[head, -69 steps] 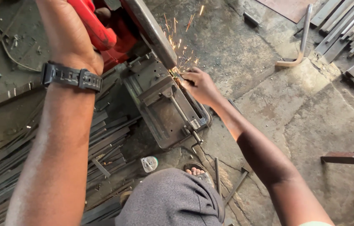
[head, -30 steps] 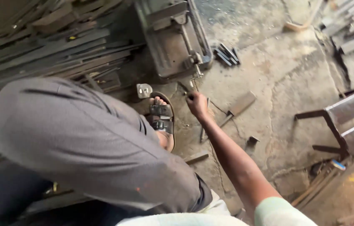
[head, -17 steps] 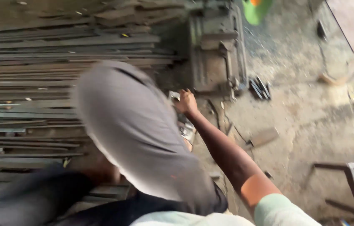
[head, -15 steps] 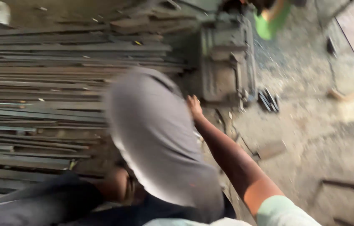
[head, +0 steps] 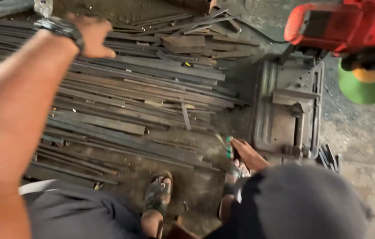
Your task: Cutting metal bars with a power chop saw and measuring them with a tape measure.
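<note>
left hand (head: 91,36) over steel strips (head: 143,95)

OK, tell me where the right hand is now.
In the head view, the right hand is low and right of centre, down by the sandalled foot, just left of the grey saw base and touching a small green thing.

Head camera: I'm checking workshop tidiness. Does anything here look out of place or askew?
Yes. One short metal strip lies crosswise on the flat bars, which otherwise run lengthwise. Offcuts are scattered at mixed angles above the pile. Sandalled feet stand by the bars.
</note>
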